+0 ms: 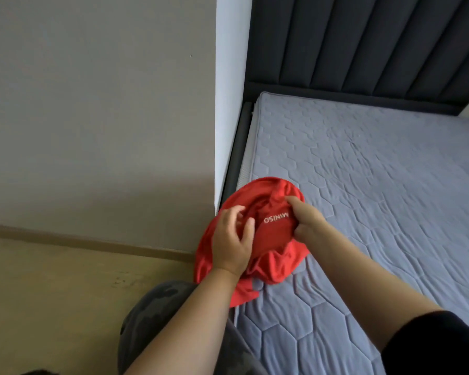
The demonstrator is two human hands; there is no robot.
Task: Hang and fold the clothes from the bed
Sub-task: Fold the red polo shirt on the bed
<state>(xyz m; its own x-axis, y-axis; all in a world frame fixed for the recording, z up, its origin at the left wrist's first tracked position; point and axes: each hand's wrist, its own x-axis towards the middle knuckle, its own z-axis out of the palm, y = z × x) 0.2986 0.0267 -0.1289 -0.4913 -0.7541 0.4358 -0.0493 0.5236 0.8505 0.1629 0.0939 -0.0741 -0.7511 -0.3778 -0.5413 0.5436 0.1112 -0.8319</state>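
Two hands are in view: one left hand (232, 242) and one right hand (307, 220), the fingers of both curled into the same cloth. There is one piece of clothing, a red garment (276, 255), bunched between and under the fingers. It carries one line of white lettering (276, 218), just beside the right fingers. One bed lies beyond and to the right of the fingers, made up of one grey quilted mattress (377, 185) and one dark padded headboard (363, 44). One black sleeve (439, 345) shows on the right arm, well back from the fingers. One camouflage trouser leg (157, 307) shows below the left fingers.
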